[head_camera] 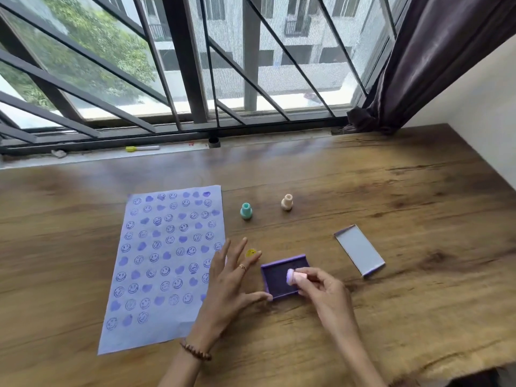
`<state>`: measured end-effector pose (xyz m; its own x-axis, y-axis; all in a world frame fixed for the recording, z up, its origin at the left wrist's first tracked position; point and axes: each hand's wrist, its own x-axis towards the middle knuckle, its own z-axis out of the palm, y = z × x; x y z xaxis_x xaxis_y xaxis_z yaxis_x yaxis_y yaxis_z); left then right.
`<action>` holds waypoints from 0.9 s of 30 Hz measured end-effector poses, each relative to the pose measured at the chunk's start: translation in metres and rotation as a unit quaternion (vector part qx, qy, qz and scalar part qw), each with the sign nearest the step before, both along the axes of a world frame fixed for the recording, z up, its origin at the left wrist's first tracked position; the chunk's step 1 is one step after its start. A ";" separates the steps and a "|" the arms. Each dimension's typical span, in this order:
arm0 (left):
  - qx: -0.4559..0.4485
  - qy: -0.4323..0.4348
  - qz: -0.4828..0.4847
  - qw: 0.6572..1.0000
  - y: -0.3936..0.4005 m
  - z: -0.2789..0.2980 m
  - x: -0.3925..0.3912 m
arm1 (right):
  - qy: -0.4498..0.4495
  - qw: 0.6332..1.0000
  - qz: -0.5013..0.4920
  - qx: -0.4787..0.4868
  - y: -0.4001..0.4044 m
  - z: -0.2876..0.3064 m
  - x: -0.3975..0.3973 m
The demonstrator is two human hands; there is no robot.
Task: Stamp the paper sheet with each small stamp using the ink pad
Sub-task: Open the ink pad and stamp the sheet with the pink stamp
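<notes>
A pale paper sheet covered with several purple smiley and heart prints lies on the left of the wooden table. The open purple ink pad sits right of it. My right hand grips a small pink stamp, tilted with its face over the pad. My left hand rests with fingers spread, thumb touching the pad's near-left corner and palm over the sheet's right edge. A teal stamp and a beige stamp stand upright behind the pad. A yellow stamp peeks out beyond my left fingers.
The ink pad's lid lies upturned to the right of the pad. The wooden table ends at a window sill behind, where a yellow-capped marker lies. A dark curtain hangs at the right, beside a white wall.
</notes>
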<state>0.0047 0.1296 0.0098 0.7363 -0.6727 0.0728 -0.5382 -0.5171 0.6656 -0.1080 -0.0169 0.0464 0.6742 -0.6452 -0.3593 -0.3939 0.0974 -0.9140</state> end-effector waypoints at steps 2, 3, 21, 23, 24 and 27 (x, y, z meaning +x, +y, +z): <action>0.025 -0.010 -0.010 1.000 0.000 -0.002 -0.001 | 0.034 0.984 0.055 -0.168 0.008 0.001 0.000; 0.030 -0.014 -0.015 0.999 -0.001 -0.002 -0.001 | 0.036 0.968 0.085 -0.235 0.014 0.001 0.000; 0.013 -0.028 -0.025 0.999 0.001 -0.010 -0.003 | 0.157 0.790 0.274 -0.525 0.036 0.001 0.034; 0.020 -0.028 -0.030 0.999 0.000 -0.011 -0.002 | 0.170 0.799 0.299 -0.494 0.032 0.006 0.040; 0.027 -0.028 -0.033 0.999 0.000 -0.011 -0.002 | 0.178 0.808 0.304 -0.472 0.028 0.006 0.044; 0.066 -0.035 -0.038 0.996 0.000 -0.012 -0.003 | 0.198 0.844 0.288 -0.407 0.020 0.011 0.056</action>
